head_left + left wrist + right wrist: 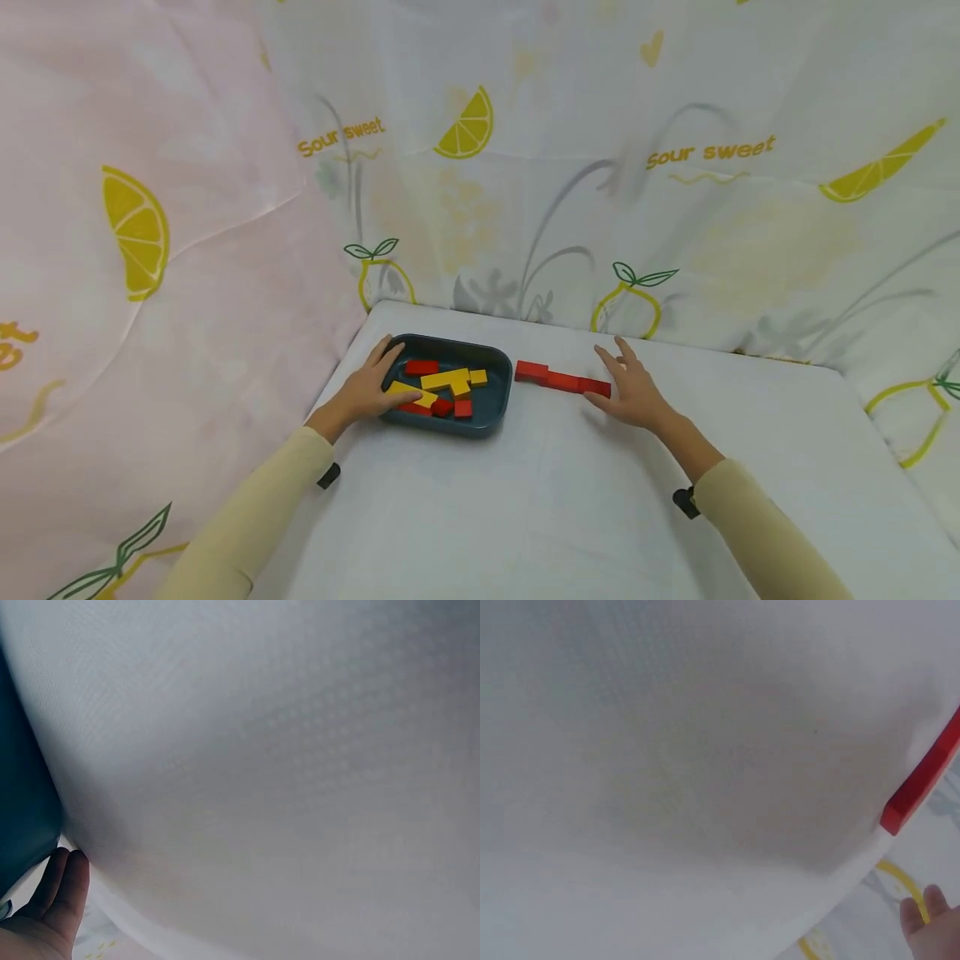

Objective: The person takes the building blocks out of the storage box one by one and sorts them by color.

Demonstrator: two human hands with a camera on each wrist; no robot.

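Note:
A dark blue-green rectangular tub [491,417] holds several red and yellow blocks, among them a long yellow block [444,381]. My left hand [362,389] rests at its left end, fingers extended along the rim and thumb reaching over the inside. Seen from the left wrist, two straight fingers [66,889] lie by the tub's outer wall [22,780]. Right of the tub, red blocks [561,381] lie end to end in a row. My right hand [633,392] hovers with spread fingers by the row's right end. In the right wrist view, a red block [919,784] appears apart from the fingertips.
The white-covered table [555,517] ends at a hanging lemon-print cloth [562,183] at the back. More of that cloth [187,333] hangs along the left side. A dark strap piece shows under each sleeve cuff.

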